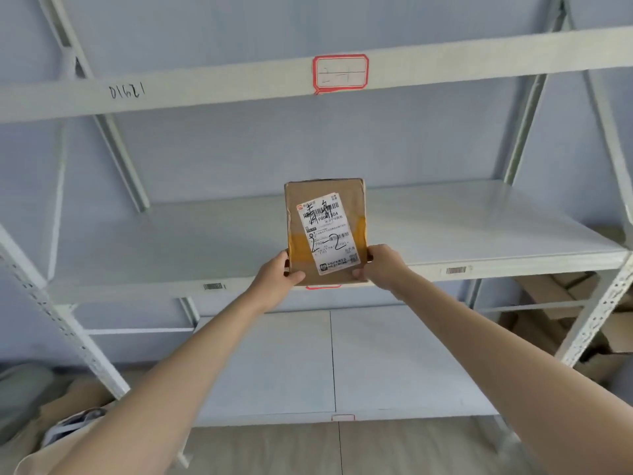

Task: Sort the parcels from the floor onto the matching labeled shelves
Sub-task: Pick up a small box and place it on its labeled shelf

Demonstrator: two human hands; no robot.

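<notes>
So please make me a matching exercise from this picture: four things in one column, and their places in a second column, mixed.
Things:
1. parcel
2. red-framed label
3. left hand
4. barcode sticker

Places:
A. on the upper beam
B. gripping the parcel's lower left corner
C. held at the middle shelf's front edge
D. on the middle shelf's front edge, right of the parcel

Pairs: 1-C, 2-A, 3-B, 4-D

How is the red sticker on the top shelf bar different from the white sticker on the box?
The red sticker has a red border with faint writing; the white sticker has none, and is crowded with barcodes and bold black handwriting. The red sticker lies wide on the shelf bar; the white one stands tall on the box. Both carry handwritten numbers.
</notes>
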